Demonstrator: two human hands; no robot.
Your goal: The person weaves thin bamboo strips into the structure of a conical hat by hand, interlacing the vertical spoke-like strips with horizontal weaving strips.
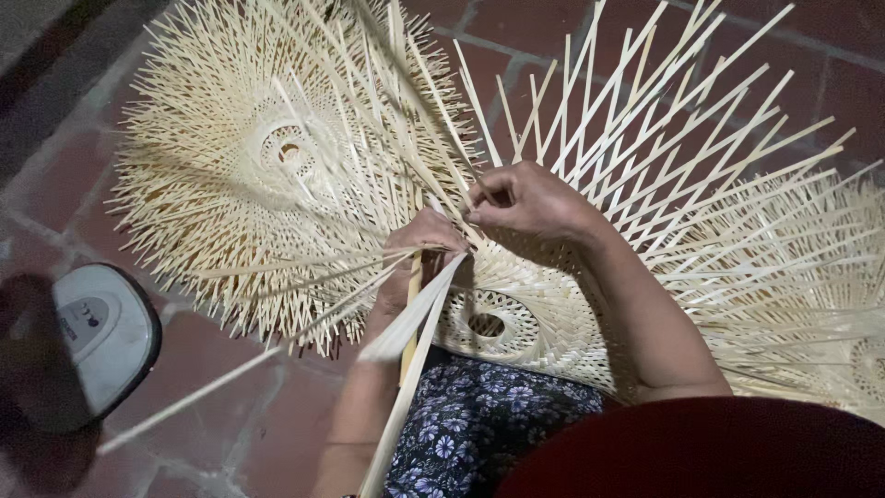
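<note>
Both hands are down in the weave, working the half-made bamboo frame (516, 323) that rests on the lap, its round woven eye just near of the fingers. The right hand (530, 198) sits on the far side of that eye, fingertips pinched tight on a thin bamboo strip (461, 189) that runs up and away to the far left. The left hand (419, 244) is just beside it, nearly touching, fingers curled around a bundle of long flat splints (406, 341) whose long axis runs near-to-far, from the lap up into the weave. So the pinched strip crosses the bundle, and the right hand is on it. A finished woven frame (267, 157) lies on the red tiled floor (277, 415) to the left, a grey flat-topped device (97, 337) nearer left.
</note>
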